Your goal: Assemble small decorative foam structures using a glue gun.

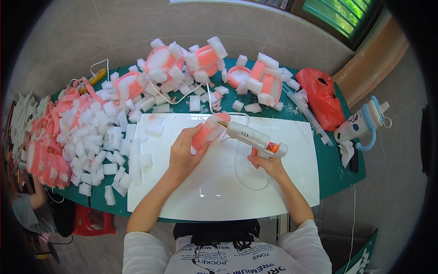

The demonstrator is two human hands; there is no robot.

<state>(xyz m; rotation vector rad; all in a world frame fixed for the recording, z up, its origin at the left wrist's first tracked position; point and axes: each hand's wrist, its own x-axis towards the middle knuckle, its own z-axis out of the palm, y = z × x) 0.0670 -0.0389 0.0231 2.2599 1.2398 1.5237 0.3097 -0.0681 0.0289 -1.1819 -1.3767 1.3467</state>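
Observation:
My left hand (186, 148) is closed around a pink band-like piece (205, 135) with a pale face, raised over the white board. In my right hand (268, 164) is a white hot glue gun (248, 135) with an orange part at its back end. Its brass-coloured nozzle points left and meets or nearly meets the upper part of the pink piece; I cannot tell whether they touch. The glue gun's cord curves down over the white board (219, 182) under my hands. A few white foam blocks (146, 160) lie at the board's left side.
A big heap of white foam blocks (93, 146) covers the table's left, beside piled pink pieces (43, 153). Pink rings with foam blocks attached (164, 59) stand along the back. Clear glue sticks (310, 116), a red plastic bag (319, 98) and a white bottle (356, 123) are at right.

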